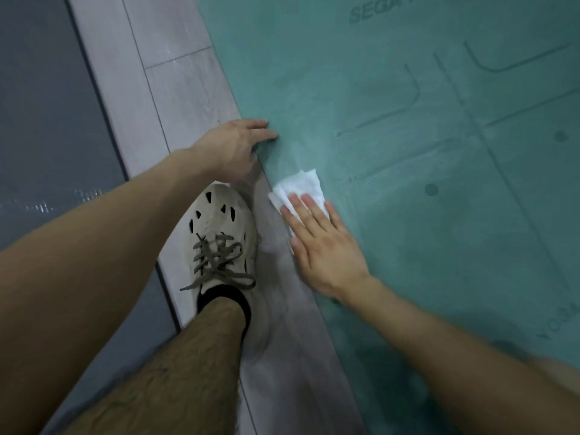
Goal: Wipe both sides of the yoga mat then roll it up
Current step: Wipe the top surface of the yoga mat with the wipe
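The right hand [323, 246], fingers flat, presses a white wipe [301, 186] near the edge of the yoga mat [408, 152] — unrolled on the floor [188, 98], the straight-fingered left hand [232, 146] steadying it — so wiping looks under way, rolling not yet begun.

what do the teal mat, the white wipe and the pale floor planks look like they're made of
Teal yoga mat: probably rubber or foam, matte, with lines and lettering pressed in.
White crumpled wipe under the right hand: thin paper or non-woven tissue, soft creases; can't tell which.
Pale grey floor planks: wood-look laminate or vinyl, faint grain, straight seams.
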### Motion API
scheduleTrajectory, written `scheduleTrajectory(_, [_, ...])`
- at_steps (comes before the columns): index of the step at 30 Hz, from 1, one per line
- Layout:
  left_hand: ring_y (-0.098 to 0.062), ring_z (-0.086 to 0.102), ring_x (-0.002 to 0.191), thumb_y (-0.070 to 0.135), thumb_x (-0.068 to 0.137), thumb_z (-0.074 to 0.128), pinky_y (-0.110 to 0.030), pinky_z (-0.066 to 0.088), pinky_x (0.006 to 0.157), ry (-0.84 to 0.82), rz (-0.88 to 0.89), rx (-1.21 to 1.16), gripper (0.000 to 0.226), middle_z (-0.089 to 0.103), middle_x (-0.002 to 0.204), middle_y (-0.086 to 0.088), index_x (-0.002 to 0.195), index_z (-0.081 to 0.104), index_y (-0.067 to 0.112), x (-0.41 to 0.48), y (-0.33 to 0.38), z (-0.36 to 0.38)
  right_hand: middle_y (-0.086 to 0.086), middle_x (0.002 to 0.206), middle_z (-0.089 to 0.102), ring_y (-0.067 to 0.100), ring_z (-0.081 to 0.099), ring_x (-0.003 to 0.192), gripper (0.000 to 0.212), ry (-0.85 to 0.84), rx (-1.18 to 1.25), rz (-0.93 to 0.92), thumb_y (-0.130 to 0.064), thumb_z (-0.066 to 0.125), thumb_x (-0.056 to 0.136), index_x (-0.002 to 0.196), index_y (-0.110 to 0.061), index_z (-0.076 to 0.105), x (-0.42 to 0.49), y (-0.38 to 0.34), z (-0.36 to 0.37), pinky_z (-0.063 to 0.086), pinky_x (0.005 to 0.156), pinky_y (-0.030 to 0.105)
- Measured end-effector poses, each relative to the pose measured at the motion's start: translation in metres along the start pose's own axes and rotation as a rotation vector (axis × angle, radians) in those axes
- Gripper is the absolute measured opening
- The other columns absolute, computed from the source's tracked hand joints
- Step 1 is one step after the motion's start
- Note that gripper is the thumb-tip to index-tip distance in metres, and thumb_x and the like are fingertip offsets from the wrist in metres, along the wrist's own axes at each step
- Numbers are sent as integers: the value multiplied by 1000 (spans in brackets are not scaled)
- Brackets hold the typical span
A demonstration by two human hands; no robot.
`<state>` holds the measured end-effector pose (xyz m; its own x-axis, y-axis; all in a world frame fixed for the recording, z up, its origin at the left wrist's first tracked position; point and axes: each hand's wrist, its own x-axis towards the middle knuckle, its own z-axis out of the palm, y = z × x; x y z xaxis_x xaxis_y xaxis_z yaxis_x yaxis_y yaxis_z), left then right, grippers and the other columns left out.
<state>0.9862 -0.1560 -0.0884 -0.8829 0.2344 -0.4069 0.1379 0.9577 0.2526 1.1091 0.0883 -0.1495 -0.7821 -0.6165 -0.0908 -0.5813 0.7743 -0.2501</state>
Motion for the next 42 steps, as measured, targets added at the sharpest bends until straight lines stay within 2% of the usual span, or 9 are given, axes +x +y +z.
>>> scheduleTrajectory(4, [-25, 39, 151, 34, 94, 71, -40, 35, 120, -78, -23, 58, 72, 31, 170, 1, 160, 42, 32, -2, 11, -12, 1, 176, 15, 20, 10, 163, 59, -1, -5, 58, -39, 21, 111, 167, -19, 26, 77, -7, 0, 14, 129, 49])
scheduleTrajectory(9, [-29, 39, 151, 20, 98, 54, -41, 32, 123, -40, -47, 46, 63, 31, 170, 0, 159, 44, 32, -3, 14, -6, 0, 177, 3, 18, -2, 163, 58, -73, -22, 25, -37, 26, 114, 169, -20, 17, -49, 1, -4, 14, 130, 49])
scheduleTrajectory(13, [-36, 53, 137, 42, 92, 64, -50, 42, 114, 6, -99, 217, 61, 47, 158, -8, 150, 51, 27, 3, 28, 3, -5, 177, -1, 16, -4, 163, 59, -185, -137, -132, -39, 25, 114, 169, -28, 6, -80, 47, -25, 4, 132, 49])
scheduleTrajectory(19, [-43, 48, 127, 88, 63, 73, -55, 50, 103, -65, -176, 212, 110, 46, 137, -17, 148, 40, 26, -3, 83, 19, -2, 177, -5, 17, -7, 163, 61, 45, -31, 649, -43, 13, 110, 169, -29, 5, -33, 174, -46, 4, 131, 51])
scheduleTrajectory(23, [-54, 38, 136, 101, 29, 72, -54, 42, 115, -173, -205, 287, 170, 29, 151, -32, 163, 8, 18, 2, 107, 35, 5, 177, 7, 24, 1, 164, 62, -14, -38, 138, -37, 31, 111, 169, -19, 17, -38, 79, -17, 8, 131, 49])
scheduleTrajectory(26, [-60, 22, 146, 92, 28, 82, -59, 36, 119, -160, -230, 261, 176, 11, 162, -37, 164, -4, 19, 1, 112, 45, -2, 177, 9, 18, 2, 163, 60, -79, -56, -191, -41, 31, 112, 169, -27, 17, -51, 91, -24, 7, 132, 49])
scheduleTrajectory(32, [-57, 16, 153, 88, 28, 86, -59, 34, 119, -204, -255, 259, 180, 1, 169, -31, 165, -12, 24, 3, 119, 34, 4, 177, 6, 23, 2, 163, 63, 157, -15, 685, -45, 16, 110, 169, -20, 15, -31, 221, -50, 7, 131, 53])
scheduleTrajectory(38, [-52, 8, 157, 89, 31, 86, -59, 30, 124, -208, -292, 207, 177, -6, 172, -25, 163, -19, 33, 0, 122, 31, 0, 176, 16, 19, 7, 163, 59, -57, -37, -224, -44, 31, 111, 166, -24, 28, -45, 144, -30, 10, 131, 49])
scheduleTrajectory(42, [-55, 8, 156, 84, 28, 90, -61, 33, 122, -217, -313, 237, 182, -6, 172, -26, 162, -22, 33, 6, 123, 35, 0, 177, 8, 17, 0, 163, 65, 89, -10, 188, -44, 36, 109, 168, -23, 19, -49, 193, -40, 11, 131, 50])
